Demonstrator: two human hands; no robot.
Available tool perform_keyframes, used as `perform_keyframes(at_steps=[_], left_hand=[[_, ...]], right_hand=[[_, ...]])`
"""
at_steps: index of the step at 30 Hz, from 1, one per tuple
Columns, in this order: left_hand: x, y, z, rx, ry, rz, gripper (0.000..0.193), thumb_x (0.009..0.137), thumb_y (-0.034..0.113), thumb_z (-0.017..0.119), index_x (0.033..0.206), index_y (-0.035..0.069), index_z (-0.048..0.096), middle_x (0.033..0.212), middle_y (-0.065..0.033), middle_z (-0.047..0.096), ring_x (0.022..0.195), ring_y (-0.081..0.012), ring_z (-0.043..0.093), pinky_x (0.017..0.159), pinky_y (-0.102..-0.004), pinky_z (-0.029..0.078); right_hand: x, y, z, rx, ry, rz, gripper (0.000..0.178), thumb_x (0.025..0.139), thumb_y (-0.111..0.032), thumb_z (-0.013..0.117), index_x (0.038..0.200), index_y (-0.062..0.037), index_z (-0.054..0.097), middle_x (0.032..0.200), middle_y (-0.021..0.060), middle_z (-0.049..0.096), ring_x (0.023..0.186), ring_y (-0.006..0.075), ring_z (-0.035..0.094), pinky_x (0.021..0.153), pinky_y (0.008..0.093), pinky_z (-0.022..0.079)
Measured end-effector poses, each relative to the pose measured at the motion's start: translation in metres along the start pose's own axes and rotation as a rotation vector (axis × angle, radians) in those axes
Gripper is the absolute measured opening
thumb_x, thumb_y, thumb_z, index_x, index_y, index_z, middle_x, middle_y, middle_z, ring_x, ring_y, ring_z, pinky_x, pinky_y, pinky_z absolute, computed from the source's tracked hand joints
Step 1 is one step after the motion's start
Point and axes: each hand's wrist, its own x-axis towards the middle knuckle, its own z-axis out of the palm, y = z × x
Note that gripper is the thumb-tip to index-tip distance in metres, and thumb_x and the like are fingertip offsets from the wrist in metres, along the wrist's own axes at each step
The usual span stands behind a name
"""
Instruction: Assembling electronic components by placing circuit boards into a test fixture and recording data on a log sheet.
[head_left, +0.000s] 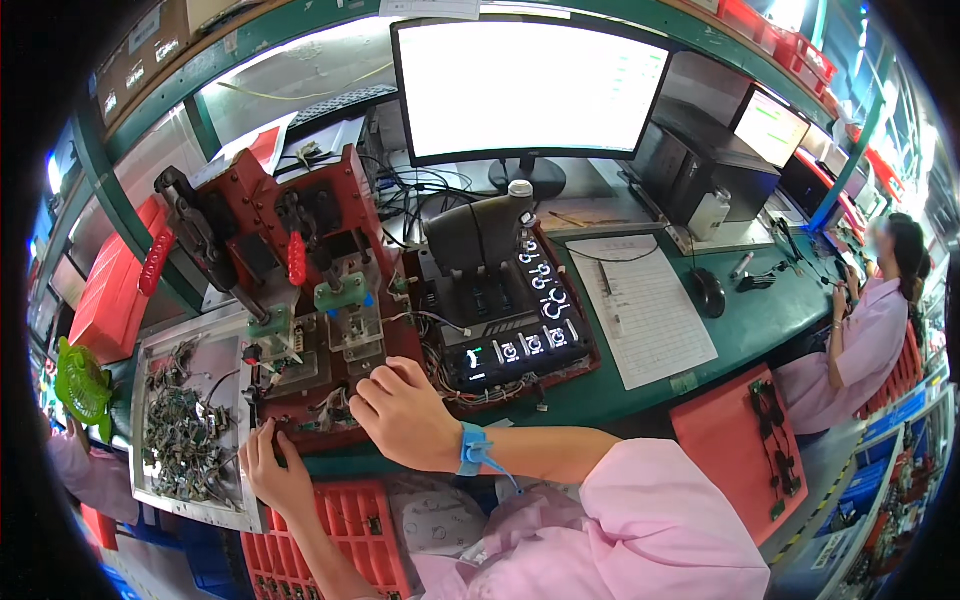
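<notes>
My left hand (270,468) is at the front edge of the red test fixture (290,408), beside the tray of small parts. Its fingers are bent close together by a small black part (252,393) with thin wires; what they grip, if anything, is hidden. My right hand (408,415), wearing a blue wrist strap (473,449), is closed in front of the fixture, next to a bundle of thin wires (334,402). Its fingertips cannot be seen well enough to name anything in them. Two toggle clamps, one with a red handle (297,258), stand over clear blocks (355,328) with green tops.
A white-rimmed tray (245,515) of small wired boards lies left. Right of the fixture stand a black panel with lit symbols (520,350), a paper form (650,310) and a mouse (708,291). A monitor (530,90) rises behind. A co-worker (868,320) sits right.
</notes>
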Motion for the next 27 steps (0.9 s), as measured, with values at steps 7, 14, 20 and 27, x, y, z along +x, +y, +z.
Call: perform_keyframes(at_steps=[7, 14, 20, 27], left_hand=[[-0.002, 0.0, 0.002, -0.008, -0.016, -0.036, 0.018, 0.083, 0.004, 0.058, 0.099, 0.002, 0.065, 0.099, -0.0116, 0.063, 0.094, -0.0306, 0.056, 0.082, -0.0402, 0.045], [-0.001, -0.002, 0.001, -0.001, -0.006, -0.022, 0.019, 0.083, 0.005, 0.058, 0.101, 0.003, 0.065, 0.1, -0.0114, 0.063, 0.095, -0.0309, 0.056, 0.082, -0.0404, 0.045], [-0.001, -0.001, -0.001, 0.022, 0.004, -0.003, 0.02, 0.084, 0.005, 0.057, 0.102, 0.003, 0.065, 0.1, -0.0118, 0.063, 0.094, -0.0312, 0.056, 0.082, -0.0406, 0.046], [-0.004, -0.001, 0.005, 0.026, -0.014, -0.005, 0.018, 0.087, 0.007, 0.056, 0.103, 0.003, 0.065, 0.099, -0.012, 0.063, 0.096, -0.0318, 0.057, 0.082, -0.0406, 0.046]], right_hand=[[0.002, -0.002, 0.001, -0.015, -0.065, -0.013, 0.014, 0.07, -0.011, 0.059, 0.081, -0.0025, 0.059, 0.083, 0.0062, 0.053, 0.089, 0.0229, 0.05, 0.09, 0.0388, 0.039], [0.009, 0.007, 0.004, 0.062, -0.074, -0.01, 0.012, 0.069, -0.01, 0.059, 0.078, -0.0023, 0.06, 0.082, 0.0061, 0.055, 0.089, 0.0237, 0.051, 0.09, 0.0397, 0.038], [0.008, 0.013, 0.004, 0.165, -0.034, 0.023, 0.006, 0.067, -0.009, 0.06, 0.072, -0.005, 0.061, 0.079, 0.0057, 0.056, 0.086, 0.0241, 0.052, 0.087, 0.0388, 0.038], [0.001, 0.006, 0.002, 0.063, -0.03, -0.015, 0.01, 0.066, -0.014, 0.059, 0.071, -0.0055, 0.057, 0.079, 0.0067, 0.053, 0.086, 0.0238, 0.05, 0.085, 0.0375, 0.039]])
